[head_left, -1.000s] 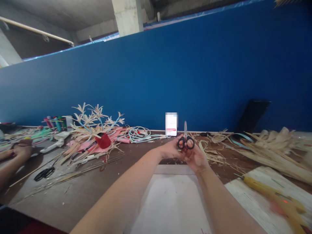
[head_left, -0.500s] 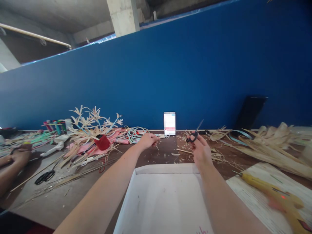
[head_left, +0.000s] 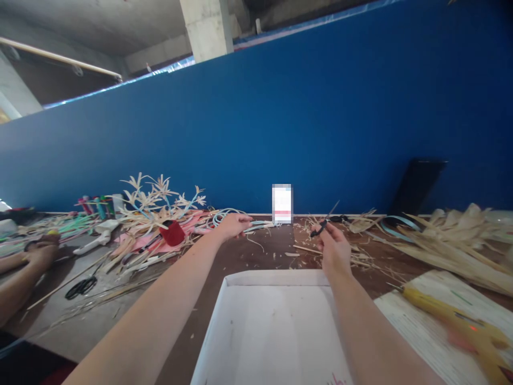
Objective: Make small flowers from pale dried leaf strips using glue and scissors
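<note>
In my right hand (head_left: 335, 250) is a small pair of scissors (head_left: 323, 227) with dark handles, its blades pointing up and to the right. My left hand (head_left: 233, 225) is over the table at the near edge of a coil of pale blue cords (head_left: 220, 216). Its fingers are apart and partly bent, and I see nothing held in them; whether they touch the cords I cannot tell. Just right of that hand, a thin pale curled strip (head_left: 256, 245) lies on the brown table. Below both hands is a shallow white box lid (head_left: 276, 321).
A yellow glue gun (head_left: 449, 315) rests on printed paper at right, near dried husks (head_left: 452, 246). Husk flowers (head_left: 160, 187), a red container (head_left: 172, 233) and black scissors (head_left: 81, 287) are at left. Another person's hands (head_left: 42, 254) are at far left. A small screen (head_left: 282, 202) stands ahead.
My left hand has moved left, away from the thin strip, which now lies on the table. My right hand keeps the scissors almost in place. The view has shifted slightly.
</note>
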Demonstrator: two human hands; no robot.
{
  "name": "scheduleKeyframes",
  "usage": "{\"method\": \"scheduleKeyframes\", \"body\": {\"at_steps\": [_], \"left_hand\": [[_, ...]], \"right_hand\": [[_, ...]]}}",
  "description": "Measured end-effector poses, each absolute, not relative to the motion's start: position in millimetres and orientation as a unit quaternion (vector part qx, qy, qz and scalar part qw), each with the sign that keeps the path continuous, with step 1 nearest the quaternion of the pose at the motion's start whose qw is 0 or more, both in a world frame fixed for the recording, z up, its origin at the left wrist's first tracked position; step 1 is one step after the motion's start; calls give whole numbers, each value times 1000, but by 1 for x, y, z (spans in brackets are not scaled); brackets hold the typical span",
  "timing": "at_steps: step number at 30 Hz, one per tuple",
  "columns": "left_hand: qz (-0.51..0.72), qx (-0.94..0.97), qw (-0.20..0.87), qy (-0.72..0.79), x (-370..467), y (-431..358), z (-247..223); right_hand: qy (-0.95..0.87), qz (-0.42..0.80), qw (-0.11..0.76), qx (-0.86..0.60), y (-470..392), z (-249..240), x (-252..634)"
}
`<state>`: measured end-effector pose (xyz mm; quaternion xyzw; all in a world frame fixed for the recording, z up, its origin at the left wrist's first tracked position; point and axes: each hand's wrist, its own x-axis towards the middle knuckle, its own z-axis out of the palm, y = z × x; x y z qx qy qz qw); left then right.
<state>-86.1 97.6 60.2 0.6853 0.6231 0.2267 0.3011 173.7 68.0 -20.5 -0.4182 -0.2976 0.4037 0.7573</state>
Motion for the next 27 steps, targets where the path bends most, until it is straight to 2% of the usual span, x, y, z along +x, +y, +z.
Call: {"method": "scheduleKeyframes", "body": {"at_steps": [4, 8, 12, 17, 19, 21, 25, 27], "left_hand": [[140, 722, 219, 641, -96, 103, 61], [-19, 790, 54, 610, -107, 101, 65], [-149, 776, -84, 607, -118, 89, 72], [-98, 768, -172, 609, -125, 76, 80], [-32, 765, -149, 625, -117, 75, 82], [60, 772, -61, 630, -99, 73, 81], [260, 761, 267, 532, -42, 63, 69], [289, 744, 408, 444, -12, 56, 57]], "right_hand": [[-291, 418, 759, -405, 67, -19, 172], [-292, 423, 756, -406, 67, -18, 172], [-295, 430, 755, -398, 67, -19, 171], [-291, 444, 756, -383, 67, -16, 171], [-302, 477, 747, -351, 65, -11, 173], [-318, 536, 725, -295, 60, -5, 175], [-343, 654, 646, -192, 47, 5, 178], [-354, 682, 614, -180, 41, 7, 176]]}}
